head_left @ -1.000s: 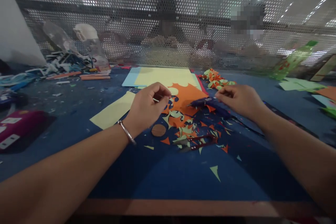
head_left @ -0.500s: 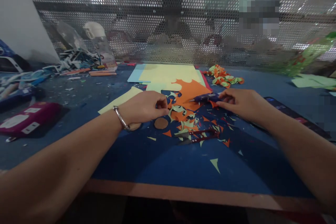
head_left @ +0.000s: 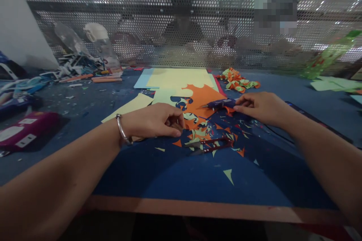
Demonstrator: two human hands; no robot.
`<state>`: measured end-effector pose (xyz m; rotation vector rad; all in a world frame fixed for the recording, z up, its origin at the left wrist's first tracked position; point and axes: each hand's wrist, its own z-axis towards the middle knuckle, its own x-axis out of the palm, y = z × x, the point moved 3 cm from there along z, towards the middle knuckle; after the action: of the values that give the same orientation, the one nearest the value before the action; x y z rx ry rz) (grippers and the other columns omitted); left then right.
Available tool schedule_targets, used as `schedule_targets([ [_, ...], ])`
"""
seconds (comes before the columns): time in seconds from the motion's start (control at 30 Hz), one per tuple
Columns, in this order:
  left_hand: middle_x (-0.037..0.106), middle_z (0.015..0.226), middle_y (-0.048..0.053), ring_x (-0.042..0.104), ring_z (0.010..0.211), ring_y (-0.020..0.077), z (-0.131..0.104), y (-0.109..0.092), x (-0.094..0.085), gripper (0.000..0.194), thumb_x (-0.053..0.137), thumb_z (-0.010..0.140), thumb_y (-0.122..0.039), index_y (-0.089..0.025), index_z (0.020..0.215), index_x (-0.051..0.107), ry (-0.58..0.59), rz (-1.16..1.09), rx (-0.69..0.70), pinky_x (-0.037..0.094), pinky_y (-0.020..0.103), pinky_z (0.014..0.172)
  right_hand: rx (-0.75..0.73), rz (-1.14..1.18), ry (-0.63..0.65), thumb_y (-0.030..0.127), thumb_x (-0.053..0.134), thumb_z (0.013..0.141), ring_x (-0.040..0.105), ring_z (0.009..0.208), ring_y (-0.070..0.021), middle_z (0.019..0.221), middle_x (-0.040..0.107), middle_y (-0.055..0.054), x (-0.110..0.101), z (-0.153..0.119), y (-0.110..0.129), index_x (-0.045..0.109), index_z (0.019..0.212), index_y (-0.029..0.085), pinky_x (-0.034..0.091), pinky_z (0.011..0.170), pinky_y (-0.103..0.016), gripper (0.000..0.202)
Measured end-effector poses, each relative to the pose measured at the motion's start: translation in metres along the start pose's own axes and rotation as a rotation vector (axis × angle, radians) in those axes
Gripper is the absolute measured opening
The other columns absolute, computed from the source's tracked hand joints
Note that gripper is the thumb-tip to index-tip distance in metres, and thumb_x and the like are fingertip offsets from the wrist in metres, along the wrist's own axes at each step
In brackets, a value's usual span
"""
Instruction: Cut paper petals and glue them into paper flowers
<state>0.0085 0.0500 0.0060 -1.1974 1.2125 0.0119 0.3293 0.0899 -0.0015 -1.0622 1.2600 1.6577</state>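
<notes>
My left hand (head_left: 158, 120) hovers low over the blue table with its fingers curled; whether something is between them I cannot make out. It covers the round brown disc. At the right, my right hand (head_left: 258, 107) has thumb and fingers closed on the back end of a dark blue glue gun (head_left: 222, 103), whose tip points left over the orange paper (head_left: 205, 99). Red-handled snips (head_left: 216, 144) lie among green and orange scraps (head_left: 199, 133) between my hands. Yellow paper (head_left: 178, 78) lies behind.
A purple box (head_left: 29, 130) and a blue cable (head_left: 28, 84) lie at the left. Behind them stands a clear bottle (head_left: 106, 51). Crumpled paper pieces (head_left: 237, 81) sit at the back, before a perforated metal screen (head_left: 198, 19). A phone (head_left: 319, 122) is beside my right arm.
My left hand has come down slightly toward me, and now covers the round brown disc that showed beside it. My right hand stays on the glue gun. The view has shifted a little.
</notes>
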Motion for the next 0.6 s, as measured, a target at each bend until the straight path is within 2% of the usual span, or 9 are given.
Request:
schedule_targets([
  [0.07, 0.076, 0.080, 0.003, 0.071, 0.072, 0.0181, 0.001, -0.001, 0.001, 0.013, 0.066, 0.083, -0.032, -0.023, 0.091, 0.072, 0.032, -0.029, -0.009, 0.048, 0.026, 0.064, 0.008, -0.001, -0.008, 0.038, 0.070, 0.079, 0.070, 0.071, -0.0234, 0.076, 0.076, -0.006, -0.002, 0.000, -0.002, 0.073, 0.084, 0.022, 0.050, 0.068, -0.039, 0.017],
  [0.13, 0.075, 0.076, 0.004, 0.067, 0.066, 0.0175, 0.002, 0.001, -0.003, 0.015, 0.065, 0.084, -0.036, -0.023, 0.085, 0.073, -0.021, 0.093, -0.008, 0.045, 0.026, 0.060, 0.013, -0.005, -0.004, 0.039, 0.070, 0.079, 0.070, 0.071, -0.0241, 0.077, 0.076, -0.007, -0.005, 0.000, -0.003, 0.073, 0.082, 0.021, 0.049, 0.068, -0.039, 0.018],
  [0.27, 0.072, 0.072, 0.004, 0.059, 0.059, 0.0169, 0.001, 0.015, -0.030, 0.021, 0.061, 0.085, -0.038, -0.022, 0.079, 0.072, -0.384, 0.446, -0.073, 0.035, 0.027, 0.054, 0.045, -0.034, 0.049, 0.036, 0.070, 0.081, 0.069, 0.073, -0.0239, 0.082, 0.077, -0.010, -0.012, -0.002, -0.001, 0.074, 0.083, 0.018, 0.047, 0.070, -0.039, 0.018],
  [0.3, 0.072, 0.073, 0.005, 0.059, 0.060, 0.0172, -0.001, 0.018, -0.036, 0.021, 0.061, 0.084, -0.038, -0.022, 0.078, 0.072, -0.415, 0.506, -0.110, 0.034, 0.027, 0.054, 0.052, -0.041, 0.063, 0.035, 0.070, 0.081, 0.069, 0.073, -0.0236, 0.083, 0.078, -0.011, -0.013, -0.003, 0.000, 0.075, 0.084, 0.018, 0.047, 0.070, -0.039, 0.018],
  [0.37, 0.072, 0.076, 0.005, 0.061, 0.064, 0.0187, -0.007, 0.022, -0.046, 0.022, 0.061, 0.082, -0.040, -0.021, 0.080, 0.072, -0.345, 0.571, -0.177, 0.035, 0.027, 0.056, 0.056, -0.048, 0.085, 0.034, 0.069, 0.082, 0.069, 0.072, -0.0229, 0.082, 0.078, -0.011, -0.016, -0.004, 0.001, 0.075, 0.085, 0.017, 0.046, 0.069, -0.038, 0.018],
  [0.5, 0.073, 0.103, 0.008, 0.066, 0.085, 0.0242, -0.025, 0.015, -0.052, 0.041, 0.071, 0.070, -0.047, -0.021, 0.100, 0.070, 0.032, 0.555, -0.263, 0.044, 0.028, 0.066, 0.066, -0.054, 0.133, 0.038, 0.069, 0.080, 0.069, 0.071, -0.0223, 0.080, 0.078, -0.009, -0.019, -0.004, 0.002, 0.074, 0.084, 0.018, 0.046, 0.068, -0.036, 0.021],
  [0.6, 0.071, 0.107, 0.009, 0.065, 0.090, 0.0263, -0.035, 0.009, -0.053, 0.048, 0.073, 0.066, -0.041, -0.021, 0.109, 0.065, 0.139, 0.549, -0.370, 0.045, 0.029, 0.068, 0.062, -0.061, 0.164, 0.041, 0.067, 0.080, 0.069, 0.071, -0.0221, 0.081, 0.078, -0.007, -0.019, -0.005, 0.002, 0.073, 0.086, 0.018, 0.046, 0.068, -0.036, 0.025],
])
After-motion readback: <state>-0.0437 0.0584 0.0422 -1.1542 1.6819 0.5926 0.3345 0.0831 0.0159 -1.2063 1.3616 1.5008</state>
